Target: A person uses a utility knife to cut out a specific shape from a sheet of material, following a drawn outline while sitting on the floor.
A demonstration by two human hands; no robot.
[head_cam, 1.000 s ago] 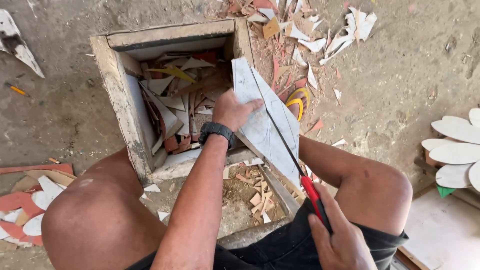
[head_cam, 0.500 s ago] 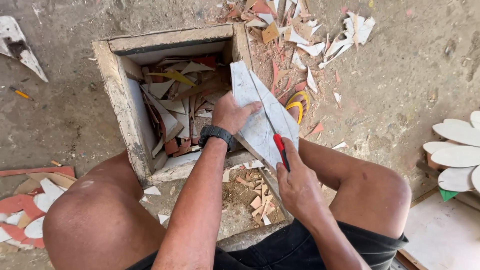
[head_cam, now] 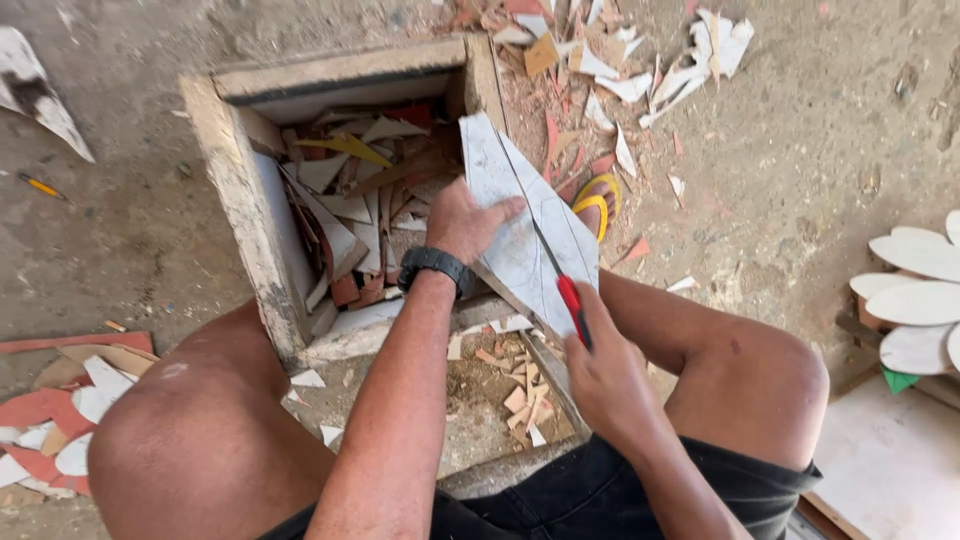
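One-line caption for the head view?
Left hand steadies a pale tile piece while right hand runs a red-handled cutter along it.

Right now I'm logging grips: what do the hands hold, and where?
Left hand presses the pale tile piece at its left edge; right hand grips the red-handled cutter by its handle.
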